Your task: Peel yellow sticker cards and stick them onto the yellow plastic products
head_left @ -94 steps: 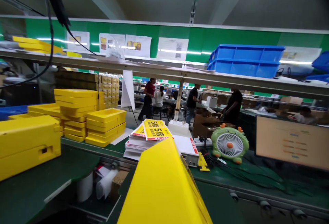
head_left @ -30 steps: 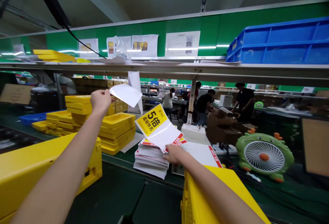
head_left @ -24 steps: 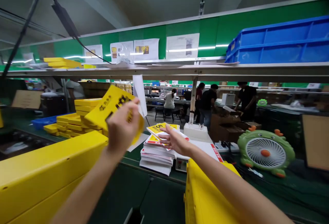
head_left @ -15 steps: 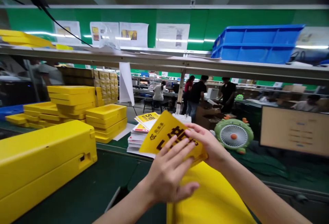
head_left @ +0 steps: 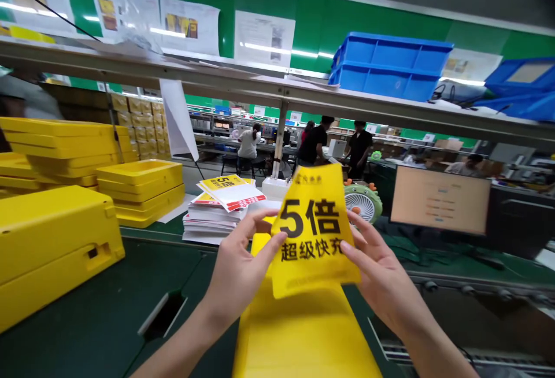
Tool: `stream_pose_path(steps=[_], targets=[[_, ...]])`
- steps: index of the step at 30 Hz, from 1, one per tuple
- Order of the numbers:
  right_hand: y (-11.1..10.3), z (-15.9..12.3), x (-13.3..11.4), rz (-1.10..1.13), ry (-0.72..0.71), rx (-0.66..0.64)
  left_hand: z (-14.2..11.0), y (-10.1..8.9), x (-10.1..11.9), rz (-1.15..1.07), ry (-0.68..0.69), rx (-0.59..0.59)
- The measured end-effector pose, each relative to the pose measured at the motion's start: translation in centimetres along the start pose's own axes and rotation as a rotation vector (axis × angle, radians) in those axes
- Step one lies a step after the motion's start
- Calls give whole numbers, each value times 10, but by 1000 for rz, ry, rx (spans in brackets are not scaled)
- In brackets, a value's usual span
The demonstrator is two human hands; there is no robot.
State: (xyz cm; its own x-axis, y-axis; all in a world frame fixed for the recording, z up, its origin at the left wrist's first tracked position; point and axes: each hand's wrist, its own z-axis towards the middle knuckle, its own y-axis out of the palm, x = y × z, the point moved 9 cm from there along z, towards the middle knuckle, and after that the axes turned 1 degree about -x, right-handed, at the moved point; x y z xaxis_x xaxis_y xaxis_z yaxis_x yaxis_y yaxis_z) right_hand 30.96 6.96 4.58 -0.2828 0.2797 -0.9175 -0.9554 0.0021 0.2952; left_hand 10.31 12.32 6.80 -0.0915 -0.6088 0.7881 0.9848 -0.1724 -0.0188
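Observation:
A yellow sticker sheet (head_left: 312,222) with large black "5倍" lettering stands upright between my hands, facing me. My left hand (head_left: 243,262) pinches its left edge, thumb in front and fingers behind. At the right edge my right hand (head_left: 379,268) grips it the same way. Below and behind the sheet lies a long yellow casing (head_left: 303,332), partly hidden by it. Left of my hands is a stack of printed sheets (head_left: 206,222), with white and yellow ones on top.
At the left lie another yellow casing (head_left: 56,245) and stacked yellow covers (head_left: 143,193). A green fan (head_left: 362,203) and a monitor (head_left: 440,199) stand behind my right hand. Blue crates (head_left: 390,66) sit on the overhead shelf (head_left: 217,80). People work in the background.
The yellow sheet has turned from tilted to upright and faces me. My left hand has moved from lying across its front to gripping its left edge. The view has swung right.

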Motion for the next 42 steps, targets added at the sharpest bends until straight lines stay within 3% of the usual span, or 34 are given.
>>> stream_pose_path(steps=[4, 10, 15, 24, 32, 42], targets=[[-15, -6, 6, -291, 10, 25, -6, -11, 11, 137, 59, 18], [-36, -11, 32, -506, 104, 89, -19, -13, -21, 94, -161, -131], [-49, -16, 54, -493, 225, 76, -28, -13, -41, 125, -240, -206], [-50, -14, 71, -339, 322, 131, -28, -10, -67, 86, -293, -213], [-54, -10, 75, -314, 343, 154, -28, -11, -82, 61, -346, -206], [-56, -10, 77, -252, 361, 211, -33, -5, -94, 13, -534, -235]])
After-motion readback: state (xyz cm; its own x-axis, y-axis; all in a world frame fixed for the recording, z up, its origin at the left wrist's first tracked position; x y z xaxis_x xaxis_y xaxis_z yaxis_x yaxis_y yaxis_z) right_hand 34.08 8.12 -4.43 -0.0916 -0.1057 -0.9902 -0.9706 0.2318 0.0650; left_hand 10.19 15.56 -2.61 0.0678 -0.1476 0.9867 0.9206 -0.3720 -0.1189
